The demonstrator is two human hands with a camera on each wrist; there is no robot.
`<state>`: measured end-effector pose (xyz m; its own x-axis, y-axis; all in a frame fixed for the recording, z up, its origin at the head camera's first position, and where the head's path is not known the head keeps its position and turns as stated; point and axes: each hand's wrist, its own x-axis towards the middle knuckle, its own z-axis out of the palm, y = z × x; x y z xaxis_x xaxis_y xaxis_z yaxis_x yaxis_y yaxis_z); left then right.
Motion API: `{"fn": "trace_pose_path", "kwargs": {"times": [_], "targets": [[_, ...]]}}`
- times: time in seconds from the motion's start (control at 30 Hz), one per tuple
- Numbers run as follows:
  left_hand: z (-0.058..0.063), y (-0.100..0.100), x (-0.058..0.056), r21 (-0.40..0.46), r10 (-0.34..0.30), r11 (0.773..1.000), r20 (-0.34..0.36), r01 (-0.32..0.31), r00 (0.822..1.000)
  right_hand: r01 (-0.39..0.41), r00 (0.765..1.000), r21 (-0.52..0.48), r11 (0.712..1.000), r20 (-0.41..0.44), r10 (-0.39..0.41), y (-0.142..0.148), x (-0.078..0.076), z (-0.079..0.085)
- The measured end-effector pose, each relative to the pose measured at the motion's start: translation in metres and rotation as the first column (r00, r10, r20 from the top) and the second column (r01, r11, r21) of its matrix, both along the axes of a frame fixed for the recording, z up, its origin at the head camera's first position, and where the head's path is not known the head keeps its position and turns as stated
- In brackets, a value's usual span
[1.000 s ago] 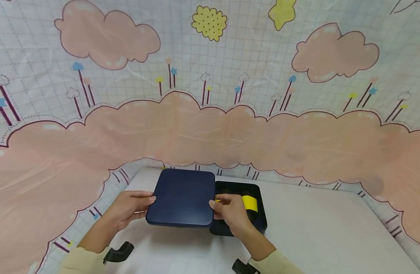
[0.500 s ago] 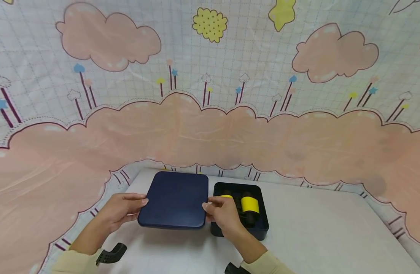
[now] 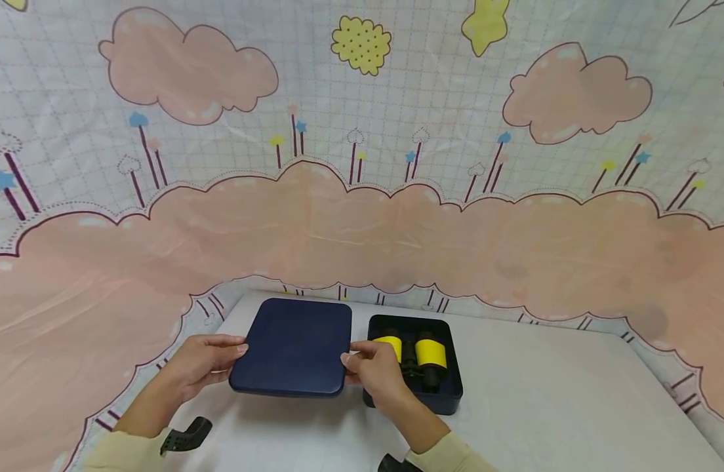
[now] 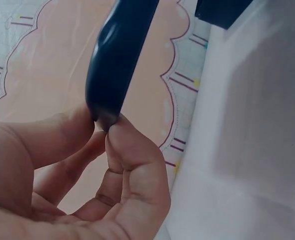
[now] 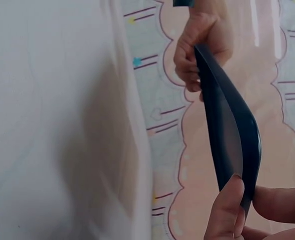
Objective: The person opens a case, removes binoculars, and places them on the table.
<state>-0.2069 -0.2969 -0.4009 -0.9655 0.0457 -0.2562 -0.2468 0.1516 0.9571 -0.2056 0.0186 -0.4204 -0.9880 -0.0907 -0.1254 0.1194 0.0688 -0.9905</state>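
A dark blue square lid (image 3: 291, 347) is held up over the white table, left of a matching box (image 3: 454, 401). My left hand (image 3: 199, 364) pinches the lid's left edge between thumb and fingers. At the opposite edge my right hand (image 3: 378, 375) pinches it the same way. The left wrist view shows thumb and fingertips meeting on the rim of the lid (image 4: 120, 60). From the right wrist the lid (image 5: 232, 125) appears edge-on, its hollow underside partly showing. Inside the box lie black binoculars with yellow bands (image 3: 431, 354), their left barrel partly hidden by my right hand.
The white table (image 3: 551, 387) extends right of the box and in front of it. A printed cloth with peach clouds (image 3: 397, 229) hangs behind the table and runs down along its sides. The lid casts a soft shadow on the tabletop.
Both hands have carried the lid left, away from the box, and slightly lower in view. More of the box and the binoculars now shows. The box stays in place.
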Motion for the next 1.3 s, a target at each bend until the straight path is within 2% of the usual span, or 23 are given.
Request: {"fn": "trace_pose_path", "kwargs": {"times": [0.17, 0.43, 0.77, 1.07, 1.3], "targets": [[-0.003, -0.003, 0.0, 0.014, -0.007, 1.0, -0.01, 0.007, 1.0, 0.004, 1.0, 0.012, 1.0, 0.009, -0.004, -0.003, 0.002, -0.003], [-0.01, -0.006, 0.002, -0.017, -0.004, 1.0, 0.007, 0.004, 1.0, -0.001, 1.0, 0.017, 1.0, 0.014, 0.001, -0.008, 0.006, -0.011], [-0.017, -0.015, 0.002, -0.022, -0.01, 1.0, 0.013, 0.01, 1.0, -0.016, 1.0, 0.047, 0.999, 0.016, 0.015, -0.018, 0.008, -0.009], [-0.021, -0.02, 0.002, -0.021, 0.022, 1.0, 0.026, -0.021, 0.999, -0.03, 0.999, 0.09, 0.995, 0.026, 0.028, -0.025, 0.009, -0.009], [-0.024, -0.025, 0.004, -0.071, 0.049, 0.996, 0.052, -0.045, 0.997, -0.055, 0.998, 0.09, 0.994, 0.02, 0.054, -0.033, 0.011, -0.013]]}}
